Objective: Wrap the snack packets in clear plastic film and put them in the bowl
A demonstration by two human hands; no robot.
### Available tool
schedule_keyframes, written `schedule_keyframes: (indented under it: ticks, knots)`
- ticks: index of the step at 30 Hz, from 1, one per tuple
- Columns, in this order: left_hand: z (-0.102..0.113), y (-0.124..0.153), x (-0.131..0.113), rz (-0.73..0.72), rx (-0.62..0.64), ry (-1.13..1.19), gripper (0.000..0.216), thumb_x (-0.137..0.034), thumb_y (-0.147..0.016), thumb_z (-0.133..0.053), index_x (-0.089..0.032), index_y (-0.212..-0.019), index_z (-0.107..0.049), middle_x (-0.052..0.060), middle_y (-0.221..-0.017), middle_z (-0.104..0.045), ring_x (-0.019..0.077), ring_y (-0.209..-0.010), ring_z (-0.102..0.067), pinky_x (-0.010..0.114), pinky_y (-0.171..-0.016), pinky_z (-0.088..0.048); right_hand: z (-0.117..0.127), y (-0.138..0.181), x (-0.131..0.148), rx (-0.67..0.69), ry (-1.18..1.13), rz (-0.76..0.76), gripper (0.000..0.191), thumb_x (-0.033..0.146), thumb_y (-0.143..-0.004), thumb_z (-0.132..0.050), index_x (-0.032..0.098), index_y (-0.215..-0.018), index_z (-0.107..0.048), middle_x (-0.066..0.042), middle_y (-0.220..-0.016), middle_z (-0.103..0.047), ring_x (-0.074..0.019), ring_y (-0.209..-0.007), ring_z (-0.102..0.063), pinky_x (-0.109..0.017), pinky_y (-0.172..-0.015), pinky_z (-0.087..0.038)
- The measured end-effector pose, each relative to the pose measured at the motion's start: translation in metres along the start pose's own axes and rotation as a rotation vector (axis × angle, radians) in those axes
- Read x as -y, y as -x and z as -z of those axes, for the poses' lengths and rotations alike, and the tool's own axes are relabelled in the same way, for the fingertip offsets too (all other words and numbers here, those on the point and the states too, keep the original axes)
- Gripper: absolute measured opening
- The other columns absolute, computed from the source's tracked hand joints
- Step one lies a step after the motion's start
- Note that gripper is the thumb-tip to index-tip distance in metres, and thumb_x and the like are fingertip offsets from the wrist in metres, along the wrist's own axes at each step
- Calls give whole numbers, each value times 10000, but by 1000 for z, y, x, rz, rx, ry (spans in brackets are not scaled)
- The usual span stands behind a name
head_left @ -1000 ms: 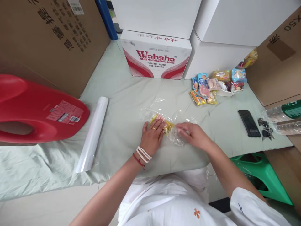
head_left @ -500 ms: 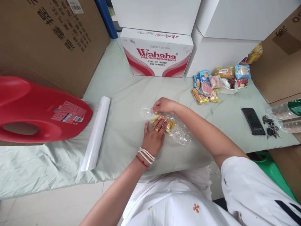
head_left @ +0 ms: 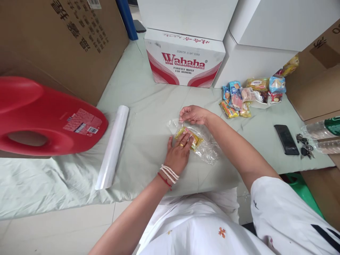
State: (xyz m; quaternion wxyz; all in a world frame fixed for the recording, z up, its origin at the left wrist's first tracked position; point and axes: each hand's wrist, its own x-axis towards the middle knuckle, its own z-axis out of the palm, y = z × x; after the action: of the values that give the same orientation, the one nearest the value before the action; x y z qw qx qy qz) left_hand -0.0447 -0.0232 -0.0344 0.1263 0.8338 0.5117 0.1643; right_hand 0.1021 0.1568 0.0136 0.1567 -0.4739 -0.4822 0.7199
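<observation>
My left hand point(head_left: 178, 153) lies flat with its fingers stretched out over a yellow snack packet point(head_left: 198, 141), pressing it to the cloth. Clear plastic wrap point(head_left: 209, 150) lies crumpled around the packet, spreading mostly to its right. Just beyond the packet, my right hand point(head_left: 193, 115) pinches the far edge of the wrap between thumb and fingers and holds it slightly raised. The left fingers hide part of the packet.
A white roll point(head_left: 113, 147) and a red jug point(head_left: 53, 120) are at left. A Wahaha carton point(head_left: 184, 62) stands behind. Several snack packets point(head_left: 236, 101) crowd a white dish point(head_left: 260, 105). A phone point(head_left: 286, 139), keys point(head_left: 307, 150) and plastic bottles point(head_left: 320, 129) lie at right.
My right hand has lifted slightly away from the packet, drawing the edge of the wrap with it. My left hand stays on the packet. The whole view has shifted a little.
</observation>
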Motion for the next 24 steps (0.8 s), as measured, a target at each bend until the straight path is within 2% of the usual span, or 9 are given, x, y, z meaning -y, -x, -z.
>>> schedule_keyframes:
  ticks: [8, 12, 14, 16, 19, 21, 24]
  knots:
    - [-1, 0, 1, -5, -5, 17, 528, -164, -1024, -350, -242, -1530, -477, 90, -1630, -436, 255, -1548, -342, 643, -1265, -139, 5, -7, 10, 28, -14, -22, 349, 138, -636, -945, 124, -826, -653, 43, -622, -593, -9, -433, -317, -127, -339, -232]
    - [-1, 0, 1, -7, -9, 21, 534, -148, -1009, -377, -243, -1523, -487, 104, -1622, -448, 259, -1540, -358, 632, -1270, -135, 10, -7, 6, -76, -83, 24, 252, 105, -752, -849, 144, -864, -626, 71, -587, -535, -16, -429, -310, -113, -353, -233]
    - [-1, 0, 1, -5, -9, 19, 532, -148, -1008, -385, -242, -1521, -490, 107, -1620, -451, 259, -1539, -359, 626, -1271, -132, 11, -6, 4, -98, -74, 2, 220, 157, -809, -820, 152, -883, -612, 42, -641, -598, -18, -424, -316, -119, -347, -228]
    - [-1, 0, 1, -5, -11, 16, 530, -149, -1009, -385, -241, -1521, -487, 104, -1619, -454, 258, -1539, -358, 625, -1270, -132, 11, -4, 4, -60, -27, -49, 229, 242, -843, -812, 153, -902, -609, -17, -742, -687, -18, -416, -313, -133, -330, -199]
    - [-2, 0, 1, -10, -16, 11, 528, -151, -1012, -382, -234, -1524, -480, 101, -1621, -451, 259, -1540, -354, 627, -1266, -139, 9, -1, 6, 33, 51, -62, 301, 296, -803, -858, 144, -927, -629, -60, -808, -735, -13, -409, -297, -146, -318, -157]
    - [-2, 1, 1, -11, -18, 7, 527, -151, -1015, -374, -232, -1525, -478, 101, -1625, -444, 258, -1543, -348, 625, -1264, -143, 9, 1, 8, 65, 80, -52, 379, 249, -730, -911, 145, -983, -649, -41, -776, -728, -13, -409, -304, -144, -322, -158]
    - [-2, 1, 1, -12, -19, 0, 530, -148, -1014, -375, -237, -1527, -475, 99, -1628, -440, 252, -1547, -341, 619, -1263, -148, 10, 2, 10, 42, 90, -55, 482, 170, -644, -950, 150, -1030, -663, 22, -671, -658, -17, -407, -316, -142, -327, -157]
